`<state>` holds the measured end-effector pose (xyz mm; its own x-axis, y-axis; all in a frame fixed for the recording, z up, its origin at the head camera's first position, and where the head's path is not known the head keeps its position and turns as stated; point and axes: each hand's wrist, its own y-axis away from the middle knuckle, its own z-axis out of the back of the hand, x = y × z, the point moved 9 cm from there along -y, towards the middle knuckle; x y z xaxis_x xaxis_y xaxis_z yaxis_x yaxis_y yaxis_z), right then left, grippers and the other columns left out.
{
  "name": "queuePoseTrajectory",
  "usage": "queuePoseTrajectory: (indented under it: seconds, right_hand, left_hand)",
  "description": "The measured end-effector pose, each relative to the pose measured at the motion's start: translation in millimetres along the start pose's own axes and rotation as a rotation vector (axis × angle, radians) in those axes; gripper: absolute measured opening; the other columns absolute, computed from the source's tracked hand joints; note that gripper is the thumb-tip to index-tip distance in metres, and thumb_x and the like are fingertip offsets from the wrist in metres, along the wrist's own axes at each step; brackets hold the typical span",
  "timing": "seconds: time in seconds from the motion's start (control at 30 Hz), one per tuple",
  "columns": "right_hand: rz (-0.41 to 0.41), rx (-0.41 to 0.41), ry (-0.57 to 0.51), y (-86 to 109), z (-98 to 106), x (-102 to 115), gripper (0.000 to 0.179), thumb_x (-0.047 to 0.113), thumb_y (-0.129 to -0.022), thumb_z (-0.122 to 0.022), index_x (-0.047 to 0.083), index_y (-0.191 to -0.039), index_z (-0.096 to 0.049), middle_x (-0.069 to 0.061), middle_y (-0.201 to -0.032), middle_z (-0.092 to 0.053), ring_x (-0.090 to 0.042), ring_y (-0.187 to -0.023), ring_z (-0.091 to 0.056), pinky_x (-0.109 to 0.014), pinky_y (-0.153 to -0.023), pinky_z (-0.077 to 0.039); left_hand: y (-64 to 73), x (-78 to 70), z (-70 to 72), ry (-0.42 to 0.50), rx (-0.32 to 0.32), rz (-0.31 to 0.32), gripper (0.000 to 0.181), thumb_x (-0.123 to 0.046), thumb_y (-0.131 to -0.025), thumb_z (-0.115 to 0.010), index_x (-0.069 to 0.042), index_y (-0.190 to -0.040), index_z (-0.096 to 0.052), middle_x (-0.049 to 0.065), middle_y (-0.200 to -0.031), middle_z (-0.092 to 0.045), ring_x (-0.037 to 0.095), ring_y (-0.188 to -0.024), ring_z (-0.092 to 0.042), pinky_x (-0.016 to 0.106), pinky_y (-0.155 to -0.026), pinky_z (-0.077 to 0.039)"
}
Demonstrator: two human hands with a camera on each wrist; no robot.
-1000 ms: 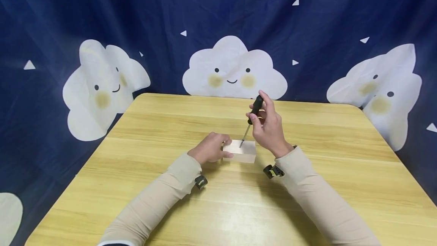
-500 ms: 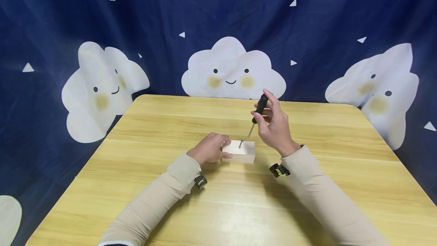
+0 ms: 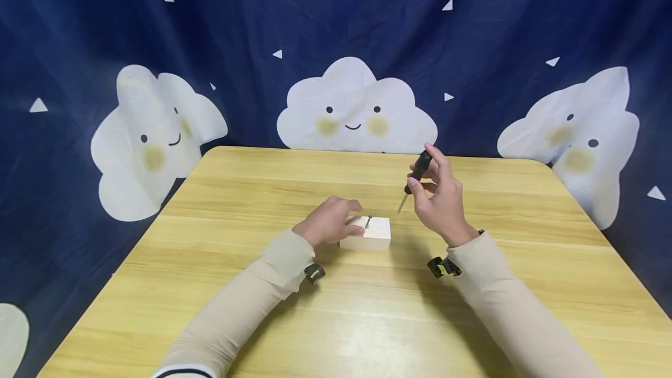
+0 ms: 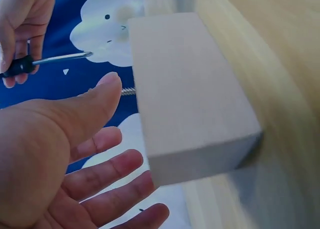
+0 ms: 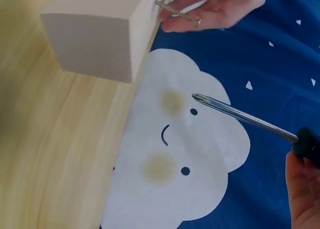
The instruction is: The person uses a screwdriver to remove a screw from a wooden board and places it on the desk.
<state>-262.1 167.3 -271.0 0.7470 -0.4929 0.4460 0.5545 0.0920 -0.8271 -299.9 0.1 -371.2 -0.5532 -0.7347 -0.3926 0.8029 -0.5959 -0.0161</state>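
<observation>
A pale wooden block [image 3: 379, 230] lies on the table, with a screw [image 5: 179, 14] standing up from its top face, slightly tilted. My left hand [image 3: 329, 221] hovers at the block's left end. Its fingers are spread and loose, and the left wrist view shows the thumb close to the screw [image 4: 128, 91]. Whether the thumb touches the screw is unclear. To the right of the block, my right hand [image 3: 443, 203] holds a screwdriver [image 3: 418, 172] by its black handle. The screwdriver's cross-shaped tip [image 5: 199, 97] points down and is apart from the screw.
The light wood table [image 3: 252, 191] extends on all sides of the block. Behind it hangs a dark blue curtain [image 3: 241, 10] printed with smiling clouds and small white triangles. Each wrist wears a strapped black device [image 3: 315, 273].
The screwdriver has lifted off the screw and moved right with my right hand. My left hand has released the block's end and shifted over its top, toward the screw.
</observation>
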Motion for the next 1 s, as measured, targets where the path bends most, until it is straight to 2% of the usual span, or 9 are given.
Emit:
queuePoseTrajectory:
  seconds: [0.17,0.33,0.43,0.57,1.0]
  right_hand:
    - [-0.04,-0.011,-0.018,7.8,2.6,-7.7,0.067,-0.017,-0.082,-0.065,0.001,-0.141,-0.038,-0.023,-0.101,-0.066,-0.033,-0.083,-0.067,-0.012,-0.073,-0.049]
    - [-0.053,-0.016,-0.024,13.3,1.9,-10.9,0.066,-0.017,-0.082,-0.065,0.001,-0.141,-0.038,-0.024,-0.1,-0.066,-0.032,-0.083,-0.067,-0.012,-0.073,-0.049]
    - [-0.057,-0.015,-0.028,14.8,1.4,-11.5,0.067,-0.017,-0.082,-0.065,0.002,-0.141,-0.038,-0.024,-0.1,-0.066,-0.032,-0.083,-0.067,-0.012,-0.073,-0.049]
    - [-0.066,-0.013,-0.031,15.9,1.4,-12.6,0.067,-0.017,-0.082,-0.065,0.001,-0.141,-0.038,-0.024,-0.1,-0.066,-0.032,-0.082,-0.067,-0.012,-0.073,-0.05]
    - [-0.075,-0.009,-0.036,16.5,2.4,-15.4,0.068,-0.017,-0.082,-0.065,0.002,-0.141,-0.038,-0.023,-0.1,-0.066,-0.032,-0.081,-0.068,-0.011,-0.073,-0.049]
  left_hand:
    - [-6.2,-11.2,2.4,0.007,-0.006,-0.048,0.045,-0.029,-0.091,-0.07,-0.005,-0.128,-0.06,0.009,-0.123,-0.065,0.025,-0.116,-0.058,0.034,-0.101,-0.041]
    - [-9.0,-20.2,3.4,0.038,-0.017,-0.098,0.033,-0.021,-0.094,-0.067,-0.003,-0.122,-0.064,0.009,-0.119,-0.066,0.025,-0.112,-0.06,0.035,-0.099,-0.044]
    - [-8.8,-22.9,5.2,0.031,-0.04,-0.109,0.021,-0.017,-0.094,-0.066,-0.005,-0.112,-0.068,0.007,-0.11,-0.07,0.019,-0.092,-0.065,0.03,-0.087,-0.049]
    - [-8.6,-24.3,6.8,0.017,-0.063,-0.113,0.011,-0.013,-0.094,-0.065,-0.008,-0.102,-0.07,0.005,-0.101,-0.071,0.012,-0.072,-0.056,0.025,-0.071,-0.046]
    - [-10.5,-25.8,7.5,-0.003,-0.066,-0.108,0.008,-0.016,-0.095,-0.065,-0.009,-0.099,-0.066,0.004,-0.098,-0.07,0.012,-0.073,-0.055,0.026,-0.071,-0.046]
